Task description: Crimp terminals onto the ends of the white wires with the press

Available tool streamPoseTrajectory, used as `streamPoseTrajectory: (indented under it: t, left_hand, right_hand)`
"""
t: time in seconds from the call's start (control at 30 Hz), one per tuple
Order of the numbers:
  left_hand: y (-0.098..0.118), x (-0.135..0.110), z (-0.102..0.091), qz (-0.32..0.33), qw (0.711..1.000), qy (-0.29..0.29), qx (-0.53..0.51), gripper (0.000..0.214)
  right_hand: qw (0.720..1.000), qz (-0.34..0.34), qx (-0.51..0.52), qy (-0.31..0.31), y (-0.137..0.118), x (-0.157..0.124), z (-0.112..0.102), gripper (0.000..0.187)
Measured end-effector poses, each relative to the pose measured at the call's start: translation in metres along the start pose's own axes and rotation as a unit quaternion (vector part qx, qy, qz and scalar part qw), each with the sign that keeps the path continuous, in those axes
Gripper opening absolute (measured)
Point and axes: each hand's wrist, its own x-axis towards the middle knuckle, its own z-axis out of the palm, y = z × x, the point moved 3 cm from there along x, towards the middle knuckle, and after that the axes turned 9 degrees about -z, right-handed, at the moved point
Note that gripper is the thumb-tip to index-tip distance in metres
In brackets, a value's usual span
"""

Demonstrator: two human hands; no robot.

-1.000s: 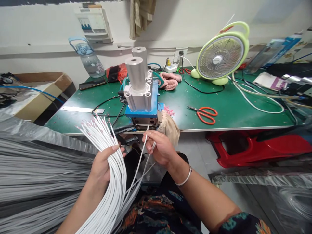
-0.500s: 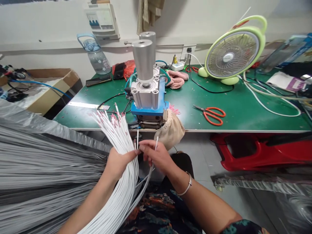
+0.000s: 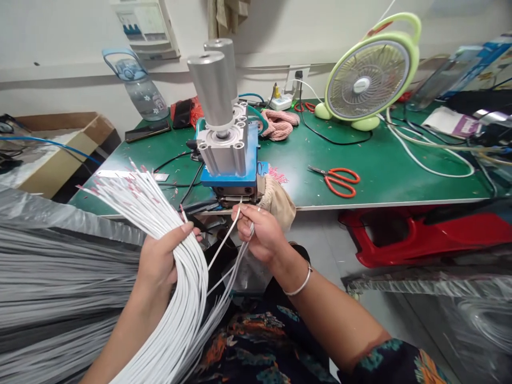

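Observation:
My left hand [image 3: 160, 261] is wrapped round a thick bundle of white wires [image 3: 138, 205] with pink stripped tips fanning up to the left. My right hand [image 3: 260, 232] pinches a few single white wires [image 3: 228, 237], one tip raised to the mouth of a small pneumatic press [image 3: 226, 160]. The press has a blue base and two tall metal cylinders and stands at the front edge of the green table [image 3: 380, 181]. A beige cloth bag [image 3: 278, 200] hangs beside the press, just behind my right hand.
Orange scissors [image 3: 336, 180] lie right of the press. A green desk fan [image 3: 366, 74], pink gloves [image 3: 278, 124], a water bottle [image 3: 138, 85] and cables sit further back. A large heap of grey wires [image 3: 48, 298] in plastic lies left; a red stool [image 3: 420, 234] stands under the table.
My hands have drawn apart: the right one rose from the bundle to the press mouth with its wires, and the left one swung the bundle's tips leftward.

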Motion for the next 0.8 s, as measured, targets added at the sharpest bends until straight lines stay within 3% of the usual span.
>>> streamPoseTrajectory:
  t: [0.2, 0.37, 0.47, 0.63, 0.7, 0.8]
  left_hand:
    - [0.000, 0.002, 0.002, -0.007, 1.000, -0.001, -0.025, 0.019]
    - [-0.013, 0.006, 0.000, -0.054, 0.998, -0.028, -0.016, 0.021]
    - [-0.018, 0.005, 0.003, -0.045, 0.998, -0.051, -0.008, 0.023]
    - [-0.024, 0.002, 0.014, -0.012, 0.994, -0.097, 0.056, 0.033]
    - [-0.025, 0.000, 0.016, 0.004, 0.991, -0.098, 0.091, 0.034]
    - [-0.020, 0.001, 0.015, 0.037, 0.994, -0.071, 0.073, 0.035]
  right_hand:
    - [0.998, -0.023, -0.003, -0.059, 0.003, 0.003, -0.007, 0.019]
    - [0.984, -0.004, -0.108, -0.141, -0.001, -0.013, -0.014, 0.026]
    - [0.982, -0.016, -0.138, -0.128, -0.003, -0.020, -0.017, 0.026]
    - [0.967, 0.050, -0.209, -0.139, 0.020, -0.024, -0.011, 0.025]
    - [0.958, 0.039, -0.242, -0.149, 0.030, -0.026, -0.006, 0.026]
    - [0.964, -0.003, -0.238, -0.116, 0.032, -0.025, -0.003, 0.030]
